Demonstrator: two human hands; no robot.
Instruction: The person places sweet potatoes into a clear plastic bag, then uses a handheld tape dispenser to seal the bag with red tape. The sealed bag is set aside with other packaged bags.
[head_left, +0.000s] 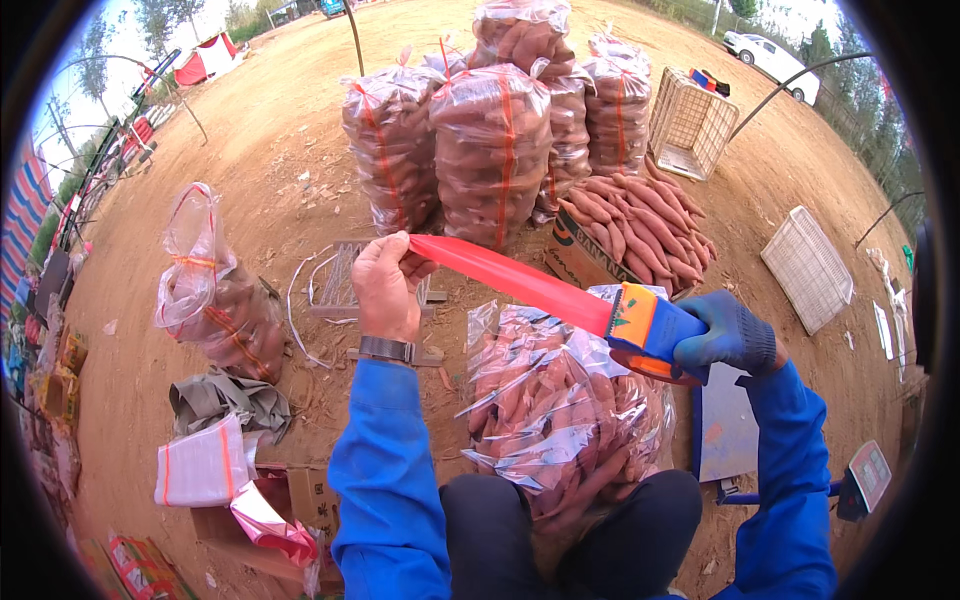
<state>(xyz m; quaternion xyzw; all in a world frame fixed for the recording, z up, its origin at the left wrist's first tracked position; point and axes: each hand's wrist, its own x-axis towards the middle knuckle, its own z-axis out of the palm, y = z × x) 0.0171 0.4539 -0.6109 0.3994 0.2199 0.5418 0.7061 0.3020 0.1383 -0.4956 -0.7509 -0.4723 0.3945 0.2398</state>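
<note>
My bare left hand (391, 281) pinches the free end of a strip of red packing tape (510, 277). The strip is stretched taut, sloping down to the right into an orange and blue tape dispenser (651, 328). My right hand (724, 334), in a blue work glove, grips the dispenser's handle. Below the tape a clear plastic bag (555, 405) full of sweet potatoes stands between my knees. Its top lies loosely over the sweet potatoes, partly behind the dispenser.
Behind stand several filled bags (491, 157) and a banana carton (581, 259) heaped with sweet potatoes. A platform scale (726, 427) is at right, with plastic crates (810, 266) beyond. At left are a tilted filled bag (240, 322), folded plastic bags (201, 463) and an open cardboard box (311, 491).
</note>
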